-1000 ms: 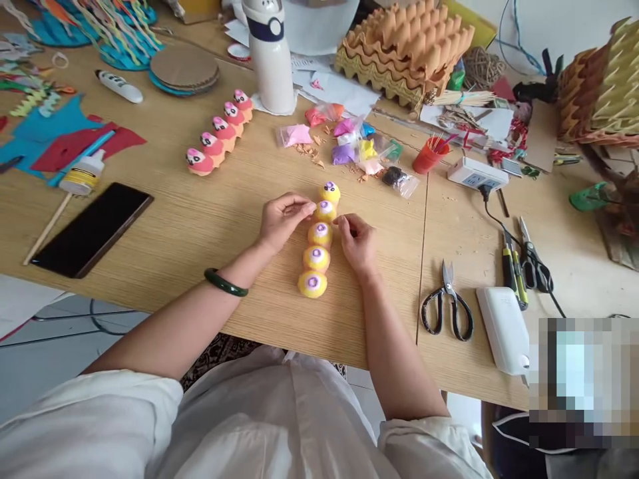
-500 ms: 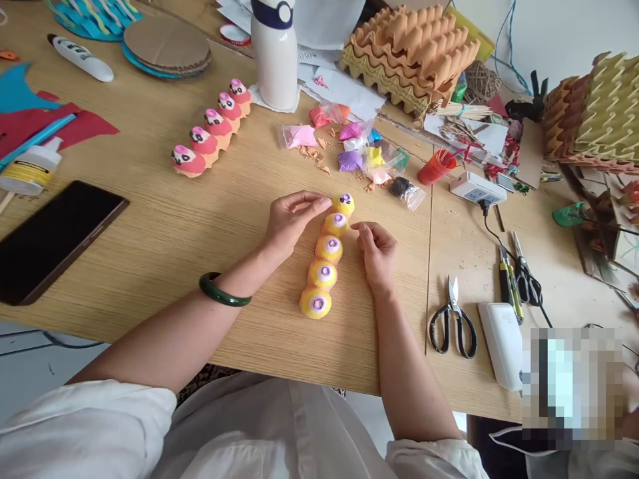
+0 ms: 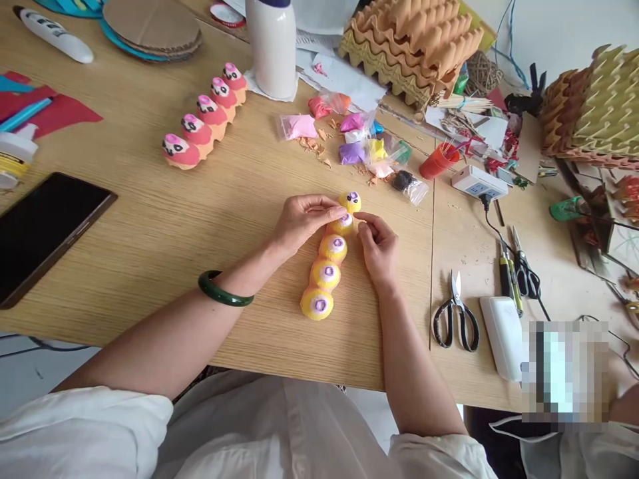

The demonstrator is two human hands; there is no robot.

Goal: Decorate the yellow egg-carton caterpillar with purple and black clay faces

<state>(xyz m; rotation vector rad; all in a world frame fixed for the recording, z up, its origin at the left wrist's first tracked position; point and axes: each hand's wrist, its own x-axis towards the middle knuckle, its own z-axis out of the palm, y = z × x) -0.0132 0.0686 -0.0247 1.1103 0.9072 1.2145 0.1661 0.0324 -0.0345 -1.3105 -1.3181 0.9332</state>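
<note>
Yellow moulded-pulp caterpillar [image 3: 325,274], a row of five joined domes, lies on the pale wood-grain bench [image 3: 150,233], running straight out from the person and between the two hands, with its far end at the fingers. Well beyond the fingers stand stacked orange-and-yellow egg trays [image 3: 412,46], and far to their right rises a folded yellow-and-orange pulp construction [image 3: 594,106]. To their left lies a black smartphone [image 3: 44,233]. A white insulated bottle [image 3: 273,46] stands beyond them, and a row of pink pulp caterpillar segments [image 3: 202,113] sits up and to the left. To the right lie black-handled scissors [image 3: 456,313], and ahead are small bags of coloured clay [image 3: 352,136].

The left hand [image 3: 299,223], with a green bangle [image 3: 225,297] at its wrist, and the right hand [image 3: 379,251] meet at the second dome from the far end. The left fingers [image 3: 324,211] are pinched together against that dome, holding it. The right fingers [image 3: 367,229] are curled, their tips at its other side; whether they grip it, I cannot tell. The work in hand sits at this dome, just short of the far dome with its dark eyes [image 3: 350,201].
</note>
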